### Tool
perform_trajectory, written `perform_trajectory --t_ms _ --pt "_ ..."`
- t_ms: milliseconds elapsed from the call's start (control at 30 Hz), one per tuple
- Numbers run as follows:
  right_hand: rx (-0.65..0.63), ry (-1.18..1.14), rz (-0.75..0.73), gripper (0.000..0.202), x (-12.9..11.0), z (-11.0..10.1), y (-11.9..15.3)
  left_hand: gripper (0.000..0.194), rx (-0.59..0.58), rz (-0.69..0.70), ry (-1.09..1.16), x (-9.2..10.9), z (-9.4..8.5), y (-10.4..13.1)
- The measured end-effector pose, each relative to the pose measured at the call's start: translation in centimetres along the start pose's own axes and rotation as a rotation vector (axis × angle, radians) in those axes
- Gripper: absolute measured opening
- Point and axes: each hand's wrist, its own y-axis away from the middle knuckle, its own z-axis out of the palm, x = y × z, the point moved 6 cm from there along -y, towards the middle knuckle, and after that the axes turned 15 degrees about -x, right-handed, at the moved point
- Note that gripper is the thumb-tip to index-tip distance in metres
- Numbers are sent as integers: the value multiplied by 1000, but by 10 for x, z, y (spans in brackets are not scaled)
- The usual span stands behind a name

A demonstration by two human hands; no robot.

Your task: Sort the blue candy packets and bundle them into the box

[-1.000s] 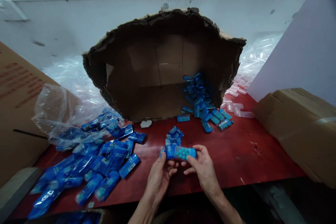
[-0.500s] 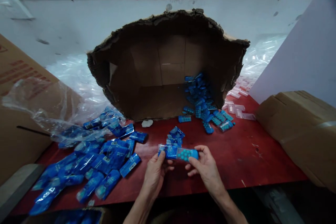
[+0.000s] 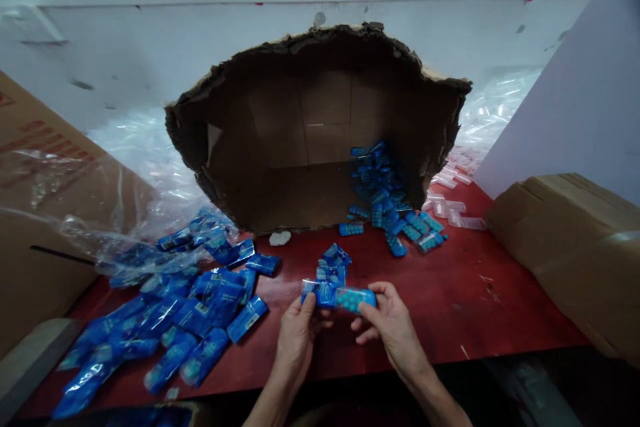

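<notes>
Blue case (image 3: 354,298) seemingly pushed a little further into clear bag (image 3: 320,293), hands drawn closer together

A torn cardboard box (image 3: 300,140) lies on its side at the red table's (image 3: 450,307) back edge, blue packs (image 3: 383,193) spilling from its right corner. Bagged packs (image 3: 190,313) heap near the left edge beside clear plastic (image 3: 100,213). A closed carton (image 3: 575,247) sits at the right edge.

Both forearms bare, no sleeves, gloves, rings or watch on left hand (image 3: 296,337) & right hand (image 3: 393,327).
</notes>
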Motion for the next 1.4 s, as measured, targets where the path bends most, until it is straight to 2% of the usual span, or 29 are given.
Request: perform_trajectory --t_ms 200,500,633,767,900,967,1033,1133,1267,1400 --pt "18 57 -60 44 -7 -4 -1 29 -29 14 -46 9 2 -1" --pt "-2 54 -24 44 -6 -1 0 26 -59 -10 -13 3 3 0" --pt "-32 83 -23 42 1 5 -1 26 -61 -20 -12 0 8 1" --pt "-12 303 -77 32 7 10 1 24 -108 -42 115 -6 17 3" --pt "45 571 -227 24 -5 11 8 20 -140 -116 246 -13 20 4" --pt "-45 524 -220 26 -7 13 6 15 -134 -132 268 -14 19 4" --pt "-211 342 -140 26 -4 16 1 14 -168 -152 278 -14 21 3" --pt "-383 63 -59 26 -1 20 -8 25 -317 -197 252 -14 33 5" --pt "-413 -41 -64 45 -2 20 -15 31 -446 -184 206 -11 42 9" --pt "-440 -29 -60 46 -3 20 -15 24 -483 -181 176 -6 41 10"
